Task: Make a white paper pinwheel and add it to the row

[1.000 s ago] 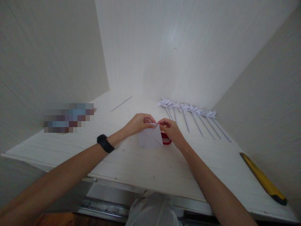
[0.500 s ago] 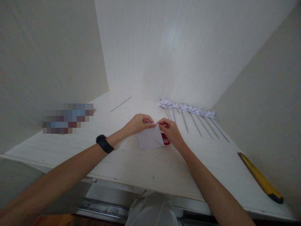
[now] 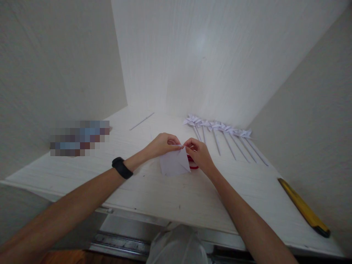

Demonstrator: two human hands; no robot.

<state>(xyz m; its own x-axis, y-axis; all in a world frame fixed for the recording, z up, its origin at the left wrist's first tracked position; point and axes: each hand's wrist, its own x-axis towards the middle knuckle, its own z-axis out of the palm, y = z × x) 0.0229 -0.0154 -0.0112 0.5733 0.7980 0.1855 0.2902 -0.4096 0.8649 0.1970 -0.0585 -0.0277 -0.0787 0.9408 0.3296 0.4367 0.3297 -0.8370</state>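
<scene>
A small white sheet of paper hangs from the fingers of both hands, just over the white table. My left hand, with a black band on its wrist, pinches the paper's upper edge. Close beside it, my right hand pinches the upper right corner, so the fingertips of both hands nearly meet. A crease runs across the right part of the paper. Behind the paper and under my right hand, red loops show, perhaps scissor handles; the rest of them is hidden.
Several white paper pinwheels on sticks lie in a row at the back right. A thin white stick lies at the back left. A yellow cutter knife rests by the right wall. A blurred-out item lies at the left on the white table.
The paper has shifted slightly to the left and its lower right corner has swung a little. Both hands keep their pinch and have hardly moved.
</scene>
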